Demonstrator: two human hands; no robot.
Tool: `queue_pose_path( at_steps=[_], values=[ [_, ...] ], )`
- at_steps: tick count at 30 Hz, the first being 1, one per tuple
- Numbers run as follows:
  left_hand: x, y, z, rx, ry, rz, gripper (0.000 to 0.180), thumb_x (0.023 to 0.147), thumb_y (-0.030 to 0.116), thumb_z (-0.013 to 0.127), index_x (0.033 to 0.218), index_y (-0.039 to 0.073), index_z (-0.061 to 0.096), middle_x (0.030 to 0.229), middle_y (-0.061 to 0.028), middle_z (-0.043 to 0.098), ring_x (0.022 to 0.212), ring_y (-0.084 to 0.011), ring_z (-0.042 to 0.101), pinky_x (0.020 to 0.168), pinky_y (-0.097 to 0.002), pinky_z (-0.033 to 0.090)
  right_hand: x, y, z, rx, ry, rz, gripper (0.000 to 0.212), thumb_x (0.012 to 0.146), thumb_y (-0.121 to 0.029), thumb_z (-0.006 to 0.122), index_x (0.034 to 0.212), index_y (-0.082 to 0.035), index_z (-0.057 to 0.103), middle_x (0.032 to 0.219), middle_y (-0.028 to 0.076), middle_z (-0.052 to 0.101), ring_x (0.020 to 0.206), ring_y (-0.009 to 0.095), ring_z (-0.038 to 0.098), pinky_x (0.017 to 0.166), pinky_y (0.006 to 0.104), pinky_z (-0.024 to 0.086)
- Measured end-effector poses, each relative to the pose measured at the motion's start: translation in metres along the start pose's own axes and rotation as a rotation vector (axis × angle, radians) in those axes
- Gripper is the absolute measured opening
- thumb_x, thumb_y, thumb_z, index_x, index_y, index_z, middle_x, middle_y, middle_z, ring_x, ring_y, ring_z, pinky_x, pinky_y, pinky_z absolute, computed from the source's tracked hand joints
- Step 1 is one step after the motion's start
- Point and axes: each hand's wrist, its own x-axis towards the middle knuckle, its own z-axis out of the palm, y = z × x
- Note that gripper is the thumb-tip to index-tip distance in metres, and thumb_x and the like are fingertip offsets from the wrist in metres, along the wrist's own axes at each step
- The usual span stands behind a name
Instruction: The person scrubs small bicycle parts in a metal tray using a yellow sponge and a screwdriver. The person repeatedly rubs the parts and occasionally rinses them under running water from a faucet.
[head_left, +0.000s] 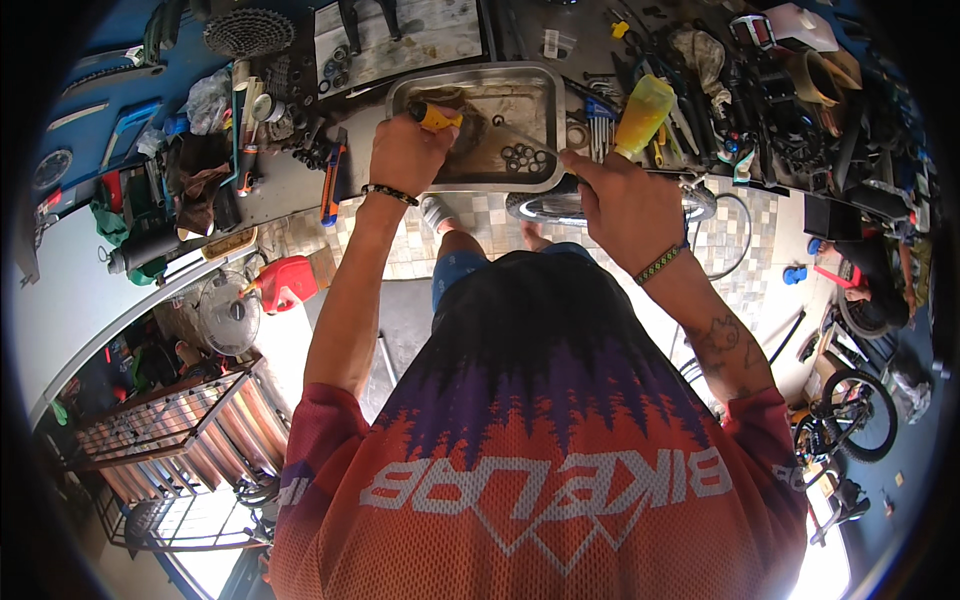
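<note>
A rectangular metal tray (553,90) sits at the front of the workbench with liquid-stained metal inside. Over its left side my left hand (412,157) is closed around a yellow and black cylindrical part (438,117), whose exact kind I cannot make out. From the right, my right hand (632,207) grips a thin pick-like tool (527,137) between thumb and fingers. Its tip reaches into the tray, next to a small dark ring (498,120). Several more dark rings (523,158) lie clustered near the tray's front right corner.
A yellow squeeze bottle (645,110) stands right of the tray, beside blue-held hex keys (600,112). Left of it lie an orange and blue utility knife (333,180) and a bike cassette (249,33). Below the bench edge is a bicycle wheel (548,207); a red jug (288,282) stands left.
</note>
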Motion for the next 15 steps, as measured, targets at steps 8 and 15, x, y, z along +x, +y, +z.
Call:
queue_pose_path(
  at_steps=[8, 15],
  values=[
    [-0.002, 0.023, 0.019, -0.008, 0.025, 0.135, 0.021, 0.092, 0.024, 0.085, 0.113, 0.025, 0.087, 0.085, -0.0141, 0.081, 0.084, -0.0331, 0.08, 0.082, -0.0433, 0.063, -0.009, -0.003, 0.006, 0.022, -0.018, 0.002, 0.044, 0.095, -0.012, 0.075, 0.137, -0.024, 0.077, 0.094, 0.009, 0.073, 0.074, 0.033, 0.077, 0.066, 0.0464, 0.063],
    [0.011, 0.037, 0.007, 0.202, -0.066, 0.012, 0.029, 0.09, 0.029, 0.086, 0.119, 0.024, 0.087, 0.086, -0.0139, 0.081, 0.092, -0.0345, 0.08, 0.091, -0.0453, 0.062, -0.012, -0.004, 0.01, -0.004, -0.05, 0.015, 0.045, 0.097, -0.014, 0.074, 0.141, -0.025, 0.076, 0.097, 0.011, 0.075, 0.074, 0.033, 0.078, 0.066, 0.0456, 0.064]
  ],
)
